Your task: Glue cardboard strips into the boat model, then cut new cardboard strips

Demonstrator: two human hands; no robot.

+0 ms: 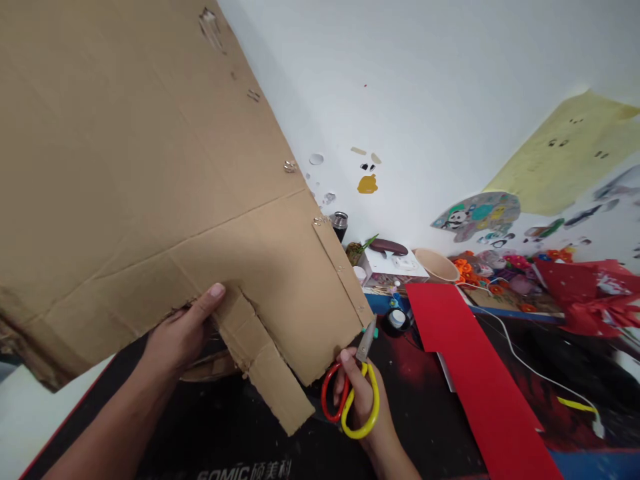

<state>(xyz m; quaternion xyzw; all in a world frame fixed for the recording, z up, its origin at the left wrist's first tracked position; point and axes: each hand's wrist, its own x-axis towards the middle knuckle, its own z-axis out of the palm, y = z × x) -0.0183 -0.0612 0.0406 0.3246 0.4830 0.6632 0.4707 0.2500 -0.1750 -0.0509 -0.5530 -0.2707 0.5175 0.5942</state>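
Note:
A large brown cardboard sheet fills the left half of the head view, tilted above a black desk mat. My left hand grips its lower edge, thumb on the near face and fingers hidden behind. Beside that hand, a partly cut cardboard strip slants down to the right. Scissors with one red and one yellow handle are in my right hand, blades pointing up near the sheet's lower right corner. Along the right edge of the sheet are several small metal staples or wires.
Red card lies right of the scissors, near a white cable. Behind stand a dark thermos, a white box, a round black container and a red-wrapped bouquet. A white wall rises behind.

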